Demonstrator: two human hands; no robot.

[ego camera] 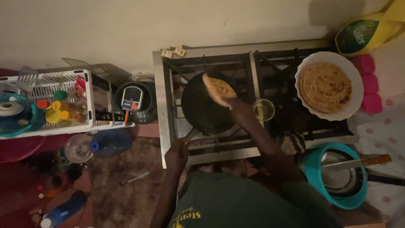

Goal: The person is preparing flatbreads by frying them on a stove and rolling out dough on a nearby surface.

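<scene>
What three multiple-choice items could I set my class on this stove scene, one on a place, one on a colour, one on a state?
1. Where does the white bowl of cooked flatbreads stand?
A. on the right side of the stove
B. on the carpet
C. in the white rack

2. What colour is the basin at lower right?
A. red
B. teal
C. black

3. What is the right hand doing?
A. resting empty on the stove
B. holding a knife
C. holding a flatbread over the dark pan

Answers:
1 A, the bowl sits on the right burner grate.
2 B, its rim is teal, with a wooden-handled tool across it.
3 C, the flatbread hangs from the fingers above the pan, while the left hand grips the pan's handle at the stove's front edge.
</scene>
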